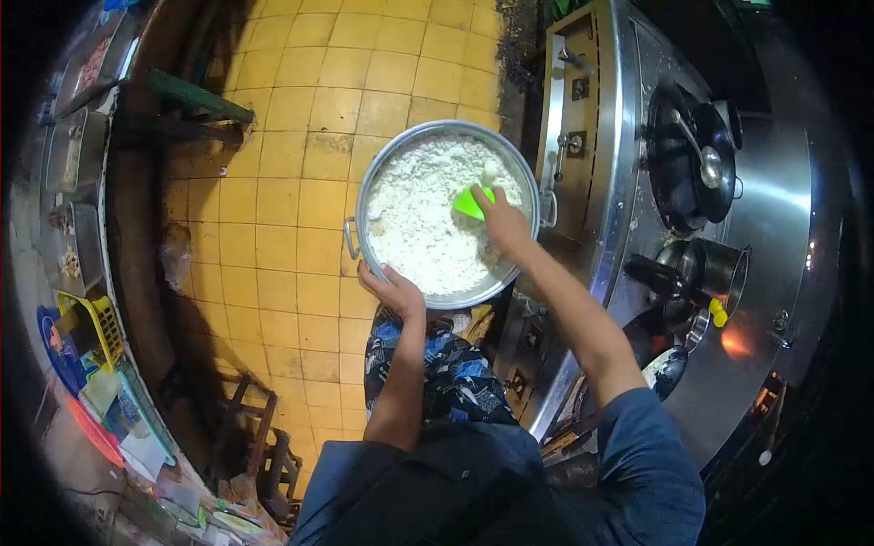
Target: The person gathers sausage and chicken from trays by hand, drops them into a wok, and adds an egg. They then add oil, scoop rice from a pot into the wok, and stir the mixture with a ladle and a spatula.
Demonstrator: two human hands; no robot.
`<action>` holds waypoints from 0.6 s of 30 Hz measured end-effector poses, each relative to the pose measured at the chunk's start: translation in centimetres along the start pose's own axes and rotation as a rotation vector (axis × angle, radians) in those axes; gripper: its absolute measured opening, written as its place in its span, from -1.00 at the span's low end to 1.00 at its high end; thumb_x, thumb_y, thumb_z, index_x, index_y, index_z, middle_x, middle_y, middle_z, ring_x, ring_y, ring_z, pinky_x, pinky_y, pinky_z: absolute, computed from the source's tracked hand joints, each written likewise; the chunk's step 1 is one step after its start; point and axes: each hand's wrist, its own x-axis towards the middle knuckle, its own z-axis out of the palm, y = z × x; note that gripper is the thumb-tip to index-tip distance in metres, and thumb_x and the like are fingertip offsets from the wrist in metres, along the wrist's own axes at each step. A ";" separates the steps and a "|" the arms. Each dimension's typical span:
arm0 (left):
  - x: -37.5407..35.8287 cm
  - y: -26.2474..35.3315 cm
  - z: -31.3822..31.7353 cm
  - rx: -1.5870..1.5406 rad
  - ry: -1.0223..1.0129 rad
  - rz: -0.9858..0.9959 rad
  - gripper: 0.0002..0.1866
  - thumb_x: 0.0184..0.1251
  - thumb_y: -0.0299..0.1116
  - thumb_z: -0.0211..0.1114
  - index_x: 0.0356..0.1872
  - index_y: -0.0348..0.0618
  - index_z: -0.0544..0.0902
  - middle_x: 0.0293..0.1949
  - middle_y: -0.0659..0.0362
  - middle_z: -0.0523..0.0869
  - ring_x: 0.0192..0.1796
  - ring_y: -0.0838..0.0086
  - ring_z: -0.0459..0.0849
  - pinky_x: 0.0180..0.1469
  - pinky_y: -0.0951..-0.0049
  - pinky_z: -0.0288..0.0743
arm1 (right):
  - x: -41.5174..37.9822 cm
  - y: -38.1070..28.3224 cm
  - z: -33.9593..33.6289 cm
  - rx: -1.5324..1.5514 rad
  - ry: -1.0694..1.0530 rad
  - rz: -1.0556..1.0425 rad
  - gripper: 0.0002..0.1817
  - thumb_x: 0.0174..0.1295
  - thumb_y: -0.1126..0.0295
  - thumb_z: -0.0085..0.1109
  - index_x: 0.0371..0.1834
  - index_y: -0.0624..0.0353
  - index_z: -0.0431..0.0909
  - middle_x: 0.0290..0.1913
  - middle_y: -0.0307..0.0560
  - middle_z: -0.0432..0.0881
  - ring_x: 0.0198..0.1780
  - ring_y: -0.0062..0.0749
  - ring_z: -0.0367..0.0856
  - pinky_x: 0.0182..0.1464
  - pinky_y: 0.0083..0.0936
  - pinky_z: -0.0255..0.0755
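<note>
A wide metal pot (368, 182) with side handles is in front of me, filled with white rice-like grains (419, 218). My left hand (393, 289) grips the pot's near left rim, thumb toward the inside. In my right hand (503, 218) is a bright green plastic scoop (472, 203), held over the right part of the grains and touching them. A small rounded white lump (490, 173) lies just beyond the scoop. The scoop's lower edge is partly hidden by the grains and my fingers.
On my right a stove counter (628, 182) holds a black wok (678, 182) with a ladle (710, 166), a dark pot (724, 268) and a flame (736, 341). At left, a shelf carries metal trays (77, 246) and a yellow basket (107, 328). A wooden stool (259, 423) stands lower left.
</note>
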 end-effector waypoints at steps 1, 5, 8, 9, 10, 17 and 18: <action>0.2 0.1 0.0 0.017 -0.017 0.005 -0.62 0.33 -0.46 -0.09 0.14 -0.40 0.21 0.06 -0.17 0.29 0.11 -0.01 0.31 0.17 0.19 0.18 | -0.5 -0.3 0.3 0.098 -0.032 0.087 -0.28 0.06 0.55 -0.06 0.33 -0.26 0.07 0.26 0.23 0.15 -0.11 0.10 0.54 -0.15 -0.23 0.49; 0.2 1.1 -0.1 0.034 -0.002 -0.016 -0.58 0.34 -0.44 -0.08 0.17 -0.41 0.20 0.10 -0.22 0.28 0.13 -0.06 0.30 0.18 0.16 0.17 | -3.3 -2.9 3.3 0.335 -0.051 0.215 -0.24 -0.04 0.60 0.01 0.32 -0.04 0.04 -0.03 0.25 0.32 -0.13 0.21 0.50 -0.13 -0.11 0.43; -0.2 1.2 -0.1 0.012 -0.018 -0.040 -0.58 0.35 -0.42 -0.09 0.17 -0.43 0.20 0.08 -0.24 0.30 0.12 -0.07 0.30 0.17 0.16 0.18 | -3.4 -5.3 5.3 0.476 -0.010 0.392 -0.26 -0.08 0.62 0.04 0.27 0.00 0.07 -0.06 0.28 0.34 -0.11 0.20 0.48 -0.12 -0.10 0.40; -0.2 1.1 -0.2 0.025 -0.028 -0.046 -0.57 0.36 -0.40 -0.10 0.19 -0.42 0.19 0.13 -0.24 0.28 0.17 -0.05 0.29 0.20 0.18 0.17 | -3.3 -5.8 5.7 0.478 -0.010 0.397 -0.26 -0.08 0.62 0.04 0.27 0.00 0.07 -0.06 0.28 0.34 -0.11 0.20 0.48 -0.12 -0.10 0.40; -0.2 1.1 -0.2 0.036 -0.038 -0.051 -0.56 0.38 -0.38 -0.10 0.21 -0.41 0.19 0.19 -0.24 0.26 0.22 -0.03 0.28 0.23 0.19 0.15 | -3.1 -6.1 6.0 0.513 -0.006 0.418 -0.26 -0.09 0.62 0.02 0.26 0.02 0.07 -0.07 0.29 0.36 -0.12 0.19 0.48 -0.13 -0.09 0.40; 0.2 1.2 -0.5 0.015 -0.081 0.008 -0.54 0.39 -0.35 -0.14 0.21 -0.44 0.16 0.19 -0.25 0.26 0.22 -0.02 0.27 0.25 0.21 0.14 | -1.2 0.1 8.4 1.046 -0.188 0.366 -0.38 -0.07 0.58 -0.06 0.19 0.05 0.25 -0.02 0.24 0.50 0.04 0.06 0.46 0.03 -0.28 0.36; 0.3 0.8 -0.5 -0.019 -0.094 -0.015 -0.54 0.39 -0.36 -0.13 0.21 -0.45 0.15 0.19 -0.26 0.26 0.22 -0.02 0.28 0.25 0.22 0.14 | -1.4 -0.2 6.0 0.869 -0.035 0.282 -0.38 -0.07 0.61 -0.06 0.19 0.03 0.26 -0.02 0.21 0.49 0.01 0.06 0.46 0.01 -0.26 0.37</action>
